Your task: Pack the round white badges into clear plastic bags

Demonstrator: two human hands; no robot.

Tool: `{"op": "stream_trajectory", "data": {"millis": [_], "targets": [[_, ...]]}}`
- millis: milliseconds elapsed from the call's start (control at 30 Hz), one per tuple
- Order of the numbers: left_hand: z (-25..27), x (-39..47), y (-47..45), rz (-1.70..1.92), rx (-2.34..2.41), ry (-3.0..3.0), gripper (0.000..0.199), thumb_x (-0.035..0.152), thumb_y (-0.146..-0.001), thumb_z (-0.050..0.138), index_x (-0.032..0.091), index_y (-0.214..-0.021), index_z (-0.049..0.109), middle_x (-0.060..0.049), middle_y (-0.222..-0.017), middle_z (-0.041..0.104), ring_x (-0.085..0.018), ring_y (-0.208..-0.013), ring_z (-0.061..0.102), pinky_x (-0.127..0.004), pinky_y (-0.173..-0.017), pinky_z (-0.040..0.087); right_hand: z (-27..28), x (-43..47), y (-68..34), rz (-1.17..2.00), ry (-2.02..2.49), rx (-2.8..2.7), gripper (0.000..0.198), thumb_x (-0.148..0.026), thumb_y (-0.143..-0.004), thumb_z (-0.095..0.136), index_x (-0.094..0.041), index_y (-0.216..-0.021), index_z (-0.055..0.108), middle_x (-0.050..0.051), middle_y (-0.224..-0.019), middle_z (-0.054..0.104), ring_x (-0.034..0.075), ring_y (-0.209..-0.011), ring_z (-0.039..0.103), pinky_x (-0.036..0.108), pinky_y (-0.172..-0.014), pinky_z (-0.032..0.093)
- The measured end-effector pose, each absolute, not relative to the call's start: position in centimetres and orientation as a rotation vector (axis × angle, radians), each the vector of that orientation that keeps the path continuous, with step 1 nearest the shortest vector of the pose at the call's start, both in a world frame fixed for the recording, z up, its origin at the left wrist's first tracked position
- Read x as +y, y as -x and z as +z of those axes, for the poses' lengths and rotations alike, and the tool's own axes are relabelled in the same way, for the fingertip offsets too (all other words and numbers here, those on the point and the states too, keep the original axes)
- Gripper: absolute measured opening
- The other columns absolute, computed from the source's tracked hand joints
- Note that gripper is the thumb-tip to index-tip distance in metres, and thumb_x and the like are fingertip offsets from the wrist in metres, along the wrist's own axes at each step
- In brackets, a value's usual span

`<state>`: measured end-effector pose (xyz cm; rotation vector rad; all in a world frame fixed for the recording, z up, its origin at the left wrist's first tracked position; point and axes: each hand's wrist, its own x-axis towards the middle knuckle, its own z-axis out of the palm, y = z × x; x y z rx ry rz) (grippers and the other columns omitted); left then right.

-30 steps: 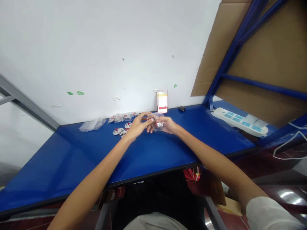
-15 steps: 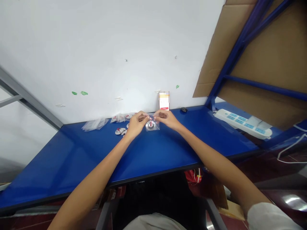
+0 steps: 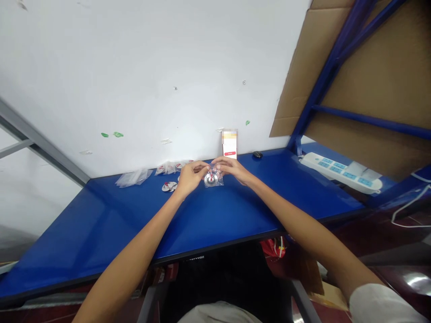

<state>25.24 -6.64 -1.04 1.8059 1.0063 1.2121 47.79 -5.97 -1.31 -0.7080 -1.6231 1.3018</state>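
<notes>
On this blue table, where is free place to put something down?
The table is bare along its near edge and left of the arms, also between the right hand and the power strip. The far edge is crowded with bags and discs.

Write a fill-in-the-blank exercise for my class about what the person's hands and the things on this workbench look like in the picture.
1. Both hands, the left hand and the right hand, hold a small clear bag with a round ____ disc inside.
2. The table top is ____ in colour.
3. The white power strip lies to the person's ____.
4. A pile of empty clear bags lies against the ____.

Missing words: silver; blue; right; wall
</notes>
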Motion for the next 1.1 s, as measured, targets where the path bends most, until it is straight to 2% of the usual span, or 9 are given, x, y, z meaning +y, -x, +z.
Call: {"op": "stream_trajectory", "data": {"millis": [67,167,300,433,533,667,800,967,1100], "targets": [[-1.1,-6.6,-25.1,1.197,1.005,-1.872,0.031,0.048,-0.09,0.076,0.02,-0.101,0.082,-0.009,-0.099,0.082,-0.027,-0.089,0.077,-0.037,-0.074,0.062,-1.5,-5.8,-47.7,1.264,0.736,-1.614,0.037,-0.044,-0.086,0.086,-0.018,-0.111,0.079,0.008,-0.101,0.077,0.021,-0.092,0.072,0.028,-0.072,0.061],[-1.1,-6.5,-24.9,1.177,1.005,-1.949,0.03,0.047,-0.092,0.073,0.021,-0.105,0.082,-0.009,-0.101,0.082,-0.025,-0.082,0.076,-0.036,-0.07,0.061,-2.0,-5.5,-47.6,1.202,0.76,-1.59,0.032,-0.042,-0.082,0.089,-0.017,-0.101,0.081,0.007,-0.09,0.078,0.02,-0.081,0.071,0.031,-0.07,0.061],[-0.5,-6.6,-24.5,1.198,0.906,-1.935,0.031,0.042,-0.093,0.073,0.021,-0.114,0.079,-0.008,-0.099,0.081,-0.023,-0.083,0.074,-0.034,-0.072,0.06,-1.8,-5.5,-47.9,1.146,0.724,-1.608,0.032,-0.042,-0.085,0.087,-0.018,-0.106,0.083,0.007,-0.09,0.079,0.019,-0.079,0.072,0.034,-0.075,0.062],[0.7,-7.1,-24.1,1.225,0.849,-1.923,0.02,0.035,-0.092,0.069,0.02,-0.099,0.079,-0.008,-0.103,0.08,-0.023,-0.091,0.074,-0.035,-0.082,0.059,-0.7,-5.9,-48.4,1.091,0.65,-1.684,0.026,-0.041,-0.084,0.087,-0.02,-0.101,0.085,0.008,-0.096,0.078,0.022,-0.085,0.072,0.038,-0.081,0.062],[1.5,-7.4,-23.7,1.171,0.775,-1.941,0.022,0.032,-0.091,0.064,0.021,-0.094,0.083,-0.009,-0.109,0.08,-0.024,-0.093,0.074,-0.038,-0.086,0.059,-0.1,-6.2,-48.7,1.013,0.614,-1.703,0.019,-0.039,-0.087,0.084,-0.021,-0.091,0.084,0.009,-0.1,0.077,0.021,-0.084,0.07,0.037,-0.083,0.061],[1.3,-7.3,-23.8,1.181,0.825,-1.995,0.023,0.036,-0.092,0.067,0.021,-0.09,0.084,-0.01,-0.107,0.081,-0.026,-0.097,0.075,-0.038,-0.088,0.059,-0.3,-6.2,-48.8,1.089,0.609,-1.722,0.02,-0.039,-0.09,0.081,-0.02,-0.097,0.082,0.008,-0.1,0.075,0.021,-0.086,0.071,0.039,-0.087,0.061],[0.1,-6.9,-24.3,1.212,0.94,-1.994,0.023,0.04,-0.09,0.077,0.021,-0.101,0.08,-0.008,-0.099,0.081,-0.024,-0.093,0.075,-0.037,-0.087,0.058,-1.2,-5.7,-48.3,1.044,0.696,-1.678,0.027,-0.042,-0.086,0.086,-0.019,-0.096,0.076,0.006,-0.088,0.074,0.021,-0.081,0.07,0.037,-0.081,0.061],[-0.4,-6.7,-24.6,1.222,0.882,-1.883,0.032,0.047,-0.091,0.078,0.021,-0.108,0.07,-0.007,-0.101,0.079,-0.022,-0.095,0.076,-0.034,-0.088,0.059,-1.8,-5.2,-48.0,0.967,0.686,-1.668,0.027,-0.039,-0.085,0.088,-0.02,-0.101,0.076,0.006,-0.097,0.074,0.02,-0.088,0.07,0.038,-0.087,0.06],[-0.5,-6.4,-24.4,1.185,0.909,-1.869,0.036,0.051,-0.097,0.072,0.021,-0.116,0.073,-0.007,-0.1,0.08,-0.023,-0.095,0.077,-0.036,-0.09,0.06,-1.8,-5.1,-48.2,0.948,0.688,-1.705,0.027,-0.038,-0.086,0.087,-0.021,-0.103,0.076,0.007,-0.102,0.076,0.021,-0.092,0.073,0.039,-0.09,0.06]]}}
